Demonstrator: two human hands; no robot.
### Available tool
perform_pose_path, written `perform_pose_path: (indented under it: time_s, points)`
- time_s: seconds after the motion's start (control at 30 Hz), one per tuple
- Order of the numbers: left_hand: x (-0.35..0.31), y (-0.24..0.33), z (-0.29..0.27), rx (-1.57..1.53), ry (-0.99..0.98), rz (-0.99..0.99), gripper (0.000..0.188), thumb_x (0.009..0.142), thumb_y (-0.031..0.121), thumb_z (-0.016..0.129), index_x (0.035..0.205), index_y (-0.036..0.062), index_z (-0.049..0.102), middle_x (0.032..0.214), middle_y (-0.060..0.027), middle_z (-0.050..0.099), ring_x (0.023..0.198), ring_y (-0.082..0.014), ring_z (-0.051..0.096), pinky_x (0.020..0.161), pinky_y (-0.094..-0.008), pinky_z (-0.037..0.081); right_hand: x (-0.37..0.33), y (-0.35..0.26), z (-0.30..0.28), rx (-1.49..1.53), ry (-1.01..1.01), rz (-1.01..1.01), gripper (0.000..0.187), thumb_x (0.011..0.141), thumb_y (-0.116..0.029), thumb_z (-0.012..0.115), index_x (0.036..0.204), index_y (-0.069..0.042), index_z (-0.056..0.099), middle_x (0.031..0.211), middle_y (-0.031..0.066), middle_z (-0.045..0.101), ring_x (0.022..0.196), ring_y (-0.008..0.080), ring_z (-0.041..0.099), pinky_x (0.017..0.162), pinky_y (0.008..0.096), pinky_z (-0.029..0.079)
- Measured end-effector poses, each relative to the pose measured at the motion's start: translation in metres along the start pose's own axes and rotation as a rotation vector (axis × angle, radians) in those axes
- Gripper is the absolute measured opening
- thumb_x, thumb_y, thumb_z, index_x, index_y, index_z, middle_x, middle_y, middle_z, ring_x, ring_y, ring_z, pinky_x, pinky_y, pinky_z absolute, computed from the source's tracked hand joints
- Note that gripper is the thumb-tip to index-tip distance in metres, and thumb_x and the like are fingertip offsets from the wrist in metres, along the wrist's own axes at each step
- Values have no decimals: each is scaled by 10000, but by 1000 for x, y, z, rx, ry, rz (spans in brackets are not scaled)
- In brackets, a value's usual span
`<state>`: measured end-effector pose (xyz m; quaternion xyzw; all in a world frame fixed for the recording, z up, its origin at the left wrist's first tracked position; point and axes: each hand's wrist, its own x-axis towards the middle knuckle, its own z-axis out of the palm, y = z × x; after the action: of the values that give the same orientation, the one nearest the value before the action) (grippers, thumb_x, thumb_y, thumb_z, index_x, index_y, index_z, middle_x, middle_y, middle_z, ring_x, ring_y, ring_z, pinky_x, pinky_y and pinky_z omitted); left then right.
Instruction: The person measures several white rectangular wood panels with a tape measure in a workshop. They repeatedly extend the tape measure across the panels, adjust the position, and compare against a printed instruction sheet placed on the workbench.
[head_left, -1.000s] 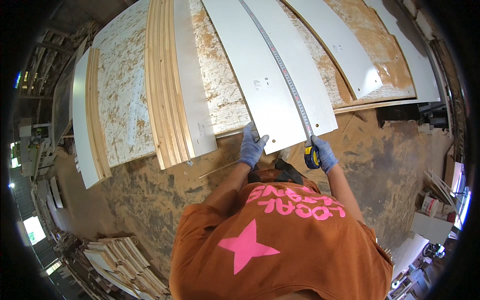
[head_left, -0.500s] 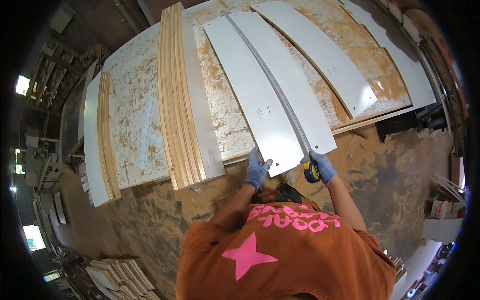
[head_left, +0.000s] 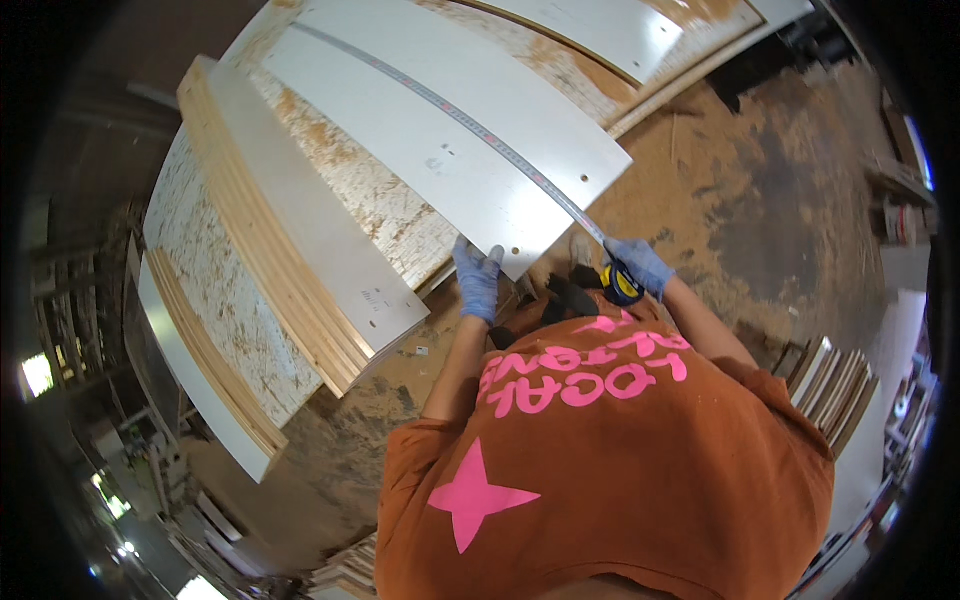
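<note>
Sawdust-strewn workshop, chipboard bench. White panel lies at the bench's near edge. My gloved left hand presses its end (fingers together). Right hand is clamped on the yellow tape measure, blade stretched along the panel.

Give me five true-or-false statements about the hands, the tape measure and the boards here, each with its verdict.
1. Both hands wear blue gloves. True.
2. The right hand holds a yellow tape measure case. True.
3. The tape blade is fully retracted. False: it runs out along the white board.
4. The left hand holds a hammer. False: it rests at the white board's near end.
5. A stack of edged boards lies left of the white board. True.
</note>
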<state>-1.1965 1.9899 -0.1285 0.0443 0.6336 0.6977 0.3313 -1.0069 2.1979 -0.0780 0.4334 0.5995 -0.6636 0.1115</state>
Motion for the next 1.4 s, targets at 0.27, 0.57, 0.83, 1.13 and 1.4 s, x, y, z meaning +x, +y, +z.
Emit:
perform_pose_path:
  time_s: [0.27,0.57,0.83,1.13,1.4]
  points:
    - [-1,16,6,87,34,-68,649,792,88,627,1308,35,238,1017,-98,558,807,-136,553,648,-251,481,-9,-13,5,-49,59,-33,430,888,-387,452,747,-26,637,691,47,602,663,121,520,659,261,432]
    - [-1,19,4,117,31,-146,656,797,51,600,1329,42,216,1074,-107,530,927,-154,531,727,-267,484,0,2,6,24,44,-95,434,878,-382,475,716,-14,640,673,47,601,638,120,521,642,257,434]
    - [-1,16,3,74,36,-118,662,789,52,609,1327,51,225,1036,-90,535,891,-146,533,712,-261,484,-6,-7,5,-23,66,-57,432,869,-387,486,698,-22,641,669,59,602,636,125,525,638,262,436]
    - [1,15,2,141,70,-116,664,782,117,643,1309,58,243,1034,-94,547,834,-155,558,627,-253,490,9,0,13,296,-37,-35,370,831,-372,569,957,-27,615,781,31,570,676,110,472,628,253,413]
    - [-14,78,36,104,-182,-197,448,761,199,667,1095,38,415,839,-35,482,695,-109,521,567,-237,502,38,-36,17,739,-200,128,371,858,-398,487,788,-37,538,540,103,523,379,191,465,347,290,355]
